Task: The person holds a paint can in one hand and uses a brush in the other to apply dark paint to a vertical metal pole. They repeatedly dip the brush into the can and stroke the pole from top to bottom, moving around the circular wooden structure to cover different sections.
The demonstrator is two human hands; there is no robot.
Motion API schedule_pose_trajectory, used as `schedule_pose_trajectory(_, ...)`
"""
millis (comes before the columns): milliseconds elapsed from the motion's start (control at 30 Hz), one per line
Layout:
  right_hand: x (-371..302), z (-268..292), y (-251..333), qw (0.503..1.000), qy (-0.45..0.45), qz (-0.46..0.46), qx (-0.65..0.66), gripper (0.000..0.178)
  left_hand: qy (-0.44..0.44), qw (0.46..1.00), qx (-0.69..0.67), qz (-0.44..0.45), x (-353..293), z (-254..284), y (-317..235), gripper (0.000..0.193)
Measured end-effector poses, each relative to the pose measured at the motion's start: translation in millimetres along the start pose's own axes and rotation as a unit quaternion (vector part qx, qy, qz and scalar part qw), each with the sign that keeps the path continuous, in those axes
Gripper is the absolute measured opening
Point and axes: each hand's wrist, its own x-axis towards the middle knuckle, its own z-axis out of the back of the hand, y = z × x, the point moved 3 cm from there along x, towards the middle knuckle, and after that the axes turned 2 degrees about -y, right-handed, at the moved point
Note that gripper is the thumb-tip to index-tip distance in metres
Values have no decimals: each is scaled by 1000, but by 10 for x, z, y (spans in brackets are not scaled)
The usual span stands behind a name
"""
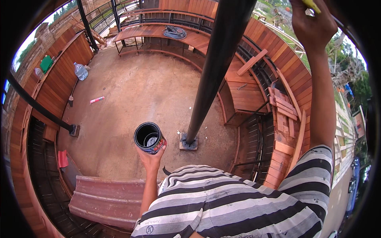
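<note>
My left hand [152, 158] is wrapped round a small black paint can [156, 147] with a colourful label. It holds the can upright at waist height with its mouth facing up; something pale shows at the bottom. At the upper right, my right arm is stretched up. My right hand [314, 31] is closed around a yellow handle [312, 5]. The rest of that tool is cut off by the picture's edge, so its kind cannot be told. The hand is close to the upper part of a thick black metal pole [216, 59], apart from it.
The pole's square base [188, 142] stands on the brown floor. A curved wooden bench [198, 39] bears a coiled grey cable [175, 32]. Loose planks [285, 109] lie at right. A reddish corrugated sheet [111, 198] is near me; a plastic water bottle [81, 71] and red tube [97, 100] sit left.
</note>
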Motion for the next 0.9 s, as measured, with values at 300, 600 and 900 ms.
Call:
schedule_pose_trajectory(300, -3563, -108, 2843, 903, 263, -248, 232, 37, -10, 999, 16, 48, -546, -380, -238, 122)
schedule_pose_trajectory(600, -2559, -110, 1019, 858, -30, -376, 348, 20, -38, 994, 83, 62, -764, -255, -371, 120)
schedule_pose_trajectory(900, -3546, -550, 1543, 377, -288, -805, 355, 37, 6, 997, 44, 66, -895, -624, -767, 110)
